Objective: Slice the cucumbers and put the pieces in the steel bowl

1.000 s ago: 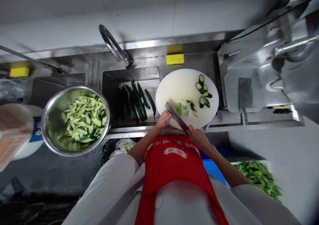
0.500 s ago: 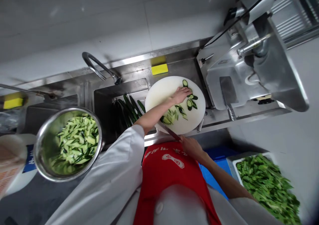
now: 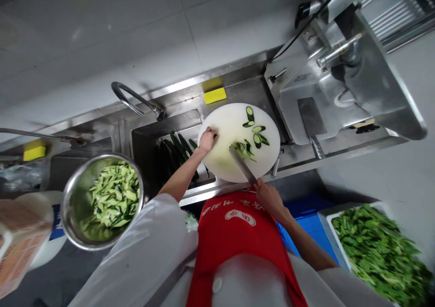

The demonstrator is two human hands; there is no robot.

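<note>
My right hand (image 3: 271, 200) grips a knife (image 3: 243, 164) by its handle, near the board's front edge. The blade slants up and left over the white cutting board (image 3: 222, 116), its tip beside cut cucumber sticks (image 3: 247, 149). On the board's left part, my left hand (image 3: 208, 139) is curled with its fingertips together; whatever it pinches, if anything, is too small to make out. Several oval cucumber slices (image 3: 257, 140) lie on the board's right side. Whole cucumbers (image 3: 177, 147) rest in the sink, left of the board. Cut cucumber pieces (image 3: 117, 193) partly fill a steel bowl (image 3: 68, 209).
A faucet (image 3: 136, 99) arches over the sink (image 3: 144, 137). Behind the board lies a yellow sponge (image 3: 215, 95). A cleaver (image 3: 311, 121) rests in the metal machine's tray to the right. Leafy greens (image 3: 377, 248) fill a white crate at lower right.
My left hand has moved left, off the cucumber slices, to the board's left part. The knife has swung from the board's front edge to over the board, and the cucumber sticks have shifted right.
</note>
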